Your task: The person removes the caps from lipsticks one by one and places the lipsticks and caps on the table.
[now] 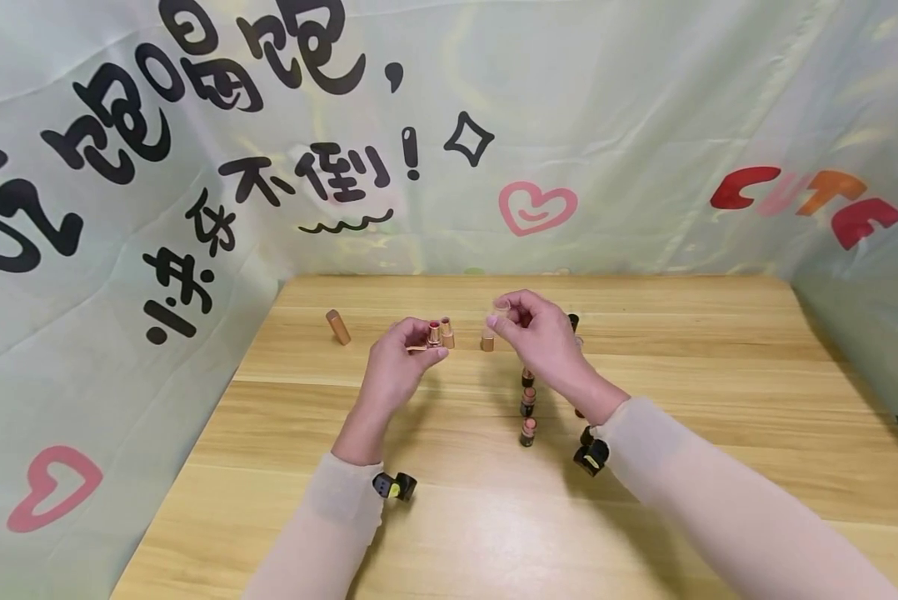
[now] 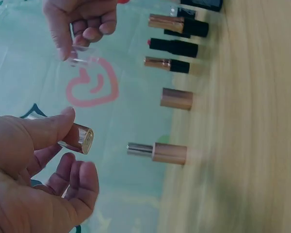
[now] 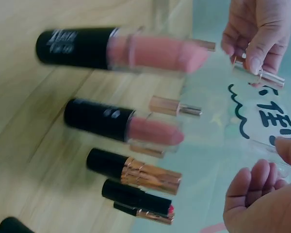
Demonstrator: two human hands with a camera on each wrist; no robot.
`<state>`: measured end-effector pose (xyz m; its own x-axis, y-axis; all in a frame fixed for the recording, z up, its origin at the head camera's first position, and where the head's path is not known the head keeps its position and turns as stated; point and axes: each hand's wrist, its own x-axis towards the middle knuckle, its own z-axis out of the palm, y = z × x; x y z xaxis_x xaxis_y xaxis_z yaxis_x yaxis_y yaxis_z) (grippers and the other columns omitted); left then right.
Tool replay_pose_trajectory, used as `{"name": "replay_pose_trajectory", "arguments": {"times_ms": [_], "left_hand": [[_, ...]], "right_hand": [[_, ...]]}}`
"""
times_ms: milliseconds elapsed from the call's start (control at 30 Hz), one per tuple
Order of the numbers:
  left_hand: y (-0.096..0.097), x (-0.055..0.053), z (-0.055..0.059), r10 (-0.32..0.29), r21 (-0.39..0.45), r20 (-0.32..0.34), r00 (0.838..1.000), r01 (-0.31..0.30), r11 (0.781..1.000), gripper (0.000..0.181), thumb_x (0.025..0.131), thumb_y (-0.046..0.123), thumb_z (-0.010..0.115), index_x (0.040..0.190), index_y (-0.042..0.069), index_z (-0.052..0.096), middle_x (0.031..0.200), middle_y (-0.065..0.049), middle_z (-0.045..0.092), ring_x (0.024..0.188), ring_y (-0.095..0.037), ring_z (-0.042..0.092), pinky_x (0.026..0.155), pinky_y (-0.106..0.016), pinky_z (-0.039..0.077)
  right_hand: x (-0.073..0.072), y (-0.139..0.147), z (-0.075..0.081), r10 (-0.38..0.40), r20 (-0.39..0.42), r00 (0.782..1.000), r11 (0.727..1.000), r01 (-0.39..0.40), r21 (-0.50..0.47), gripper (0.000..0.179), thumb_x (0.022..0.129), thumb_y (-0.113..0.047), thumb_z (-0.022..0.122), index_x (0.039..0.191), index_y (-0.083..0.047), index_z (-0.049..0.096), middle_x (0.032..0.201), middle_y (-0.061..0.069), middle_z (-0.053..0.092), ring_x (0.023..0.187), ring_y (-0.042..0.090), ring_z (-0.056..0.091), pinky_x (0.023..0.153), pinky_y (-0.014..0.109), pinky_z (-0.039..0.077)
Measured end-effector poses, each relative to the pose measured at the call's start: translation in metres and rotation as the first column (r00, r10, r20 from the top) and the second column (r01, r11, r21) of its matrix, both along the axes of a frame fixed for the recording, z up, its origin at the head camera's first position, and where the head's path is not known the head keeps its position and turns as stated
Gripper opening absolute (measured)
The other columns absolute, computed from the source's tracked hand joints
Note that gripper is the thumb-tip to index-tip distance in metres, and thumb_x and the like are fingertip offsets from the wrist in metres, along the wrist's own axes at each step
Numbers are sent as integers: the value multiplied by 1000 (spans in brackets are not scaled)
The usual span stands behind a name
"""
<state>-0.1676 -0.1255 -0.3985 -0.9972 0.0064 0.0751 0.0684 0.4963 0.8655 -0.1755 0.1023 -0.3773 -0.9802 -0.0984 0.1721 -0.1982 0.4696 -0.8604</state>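
My left hand (image 1: 398,365) grips a shiny gold lipstick (image 2: 79,139) between thumb and fingers; its red tip shows in the head view. The right hand (image 1: 546,340) pinches a clear cap (image 2: 82,57) at about the same height, a short way to the right. Just beyond the left hand, an uncapped lipstick (image 2: 169,153) with a rose-gold base stands on the table. Between the hands stands a short rose-gold tube (image 1: 487,342). Both held things are raised above the tabletop, apart from each other.
Several black-based lipsticks stand on the wooden table (image 1: 449,517), partly behind my right arm; the nearest pink one (image 1: 528,432) is toward me. A brown-gold tube (image 1: 337,327) stands at the back left. A printed cloth (image 1: 629,150) encloses the back and sides.
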Motion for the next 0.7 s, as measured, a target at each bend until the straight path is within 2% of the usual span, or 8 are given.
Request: {"name": "replay_pose_trajectory", "arguments": {"times_ms": [67,233,500,567,700], "left_hand": [[-3,-2,-2,9,0,-12,1000,-9,1000,31,91,15,85,118,7,72,117,-9,66,111,-26,66,96,-40,58],[-6,-8,-10,18,-27,-5,1000,-18,999,31,90,15,85,117,8,73,110,-8,63,102,-24,64,88,-39,56],[-7,-14,-21,14,-70,36,999,-12,997,27,90,13,84,114,7,73,102,-6,65,93,-22,62,82,-35,54],[-6,-16,-22,14,-93,34,999,-11,996,25,91,13,84,112,8,73,101,-5,67,93,-21,63,81,-35,54],[-5,-20,-23,4,-139,29,1000,0,990,23,91,12,84,111,7,73,97,-5,68,90,-21,63,80,-36,55]], "right_hand": [[-3,0,-3,-2,29,1000,999,1,41,31,103,-32,69,127,-12,68,98,5,63,81,24,56,70,37,47],[-8,0,-10,2,68,998,992,-10,128,31,104,-35,68,126,-13,68,93,4,66,73,22,57,65,36,48],[-12,-5,-18,54,38,998,963,-62,261,35,106,-34,66,128,-8,69,89,4,67,65,18,53,61,34,45],[-14,-6,-19,78,32,996,947,-84,309,37,107,-35,62,131,-8,69,93,5,68,68,19,55,63,35,46],[-17,-8,-21,133,25,991,910,-133,393,39,109,-34,58,133,-6,69,108,11,71,86,24,66,75,41,55]]}}
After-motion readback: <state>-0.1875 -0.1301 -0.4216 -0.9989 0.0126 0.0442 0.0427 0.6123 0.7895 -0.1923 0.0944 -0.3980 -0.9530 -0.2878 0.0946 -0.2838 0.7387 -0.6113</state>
